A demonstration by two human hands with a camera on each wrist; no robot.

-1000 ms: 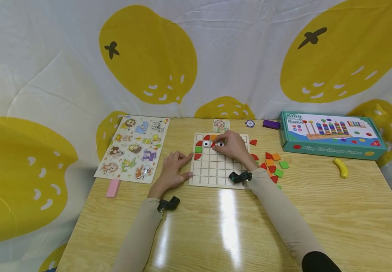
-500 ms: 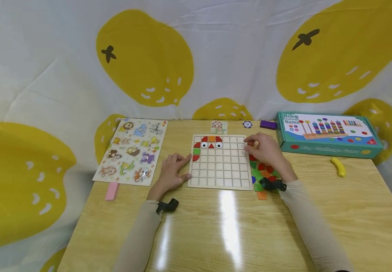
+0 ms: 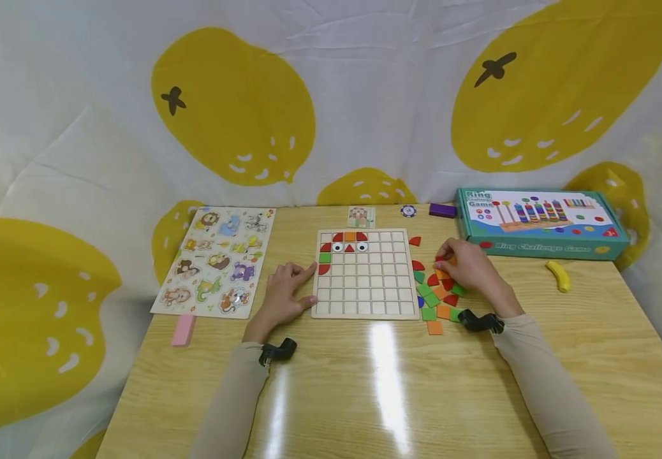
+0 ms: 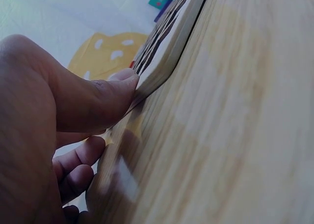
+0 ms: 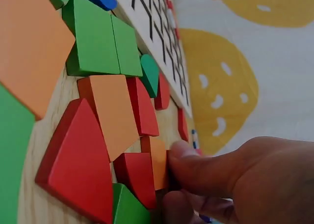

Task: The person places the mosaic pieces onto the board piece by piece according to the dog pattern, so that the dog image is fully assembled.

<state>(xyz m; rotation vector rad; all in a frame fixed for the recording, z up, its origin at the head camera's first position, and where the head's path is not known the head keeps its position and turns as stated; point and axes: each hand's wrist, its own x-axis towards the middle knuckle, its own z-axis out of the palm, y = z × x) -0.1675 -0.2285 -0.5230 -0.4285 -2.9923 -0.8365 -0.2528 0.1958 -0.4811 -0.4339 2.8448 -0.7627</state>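
A wooden grid board (image 3: 365, 280) lies mid-table, with red, orange and green pieces and two eye pieces (image 3: 362, 247) set in its upper left. My left hand (image 3: 283, 296) rests at its left side, thumb and forefinger spread against the edge; the left wrist view shows the thumb (image 4: 113, 94) touching the board's corner. My right hand (image 3: 469, 264) is at the far end of a loose pile of pieces right of the board. Its thumb (image 5: 196, 165) and fingers pinch a dark red piece (image 5: 170, 171), mostly hidden, beside an orange square (image 5: 156, 160).
Green squares (image 3: 425, 291), orange squares (image 3: 435, 327) and red quarter-circles lie loose beside the board. Behind it are a pattern card (image 3: 361, 217), a round chip (image 3: 408, 211) and a purple block (image 3: 442, 210). A boxed game (image 3: 546, 223), toy banana (image 3: 558, 276), animal puzzle (image 3: 210, 264) and pink block (image 3: 183, 330) lie farther out.
My right hand has left the board, where a red piece now sits above the right eye, and moved right to the loose pieces. The left hand stays at the board's edge.
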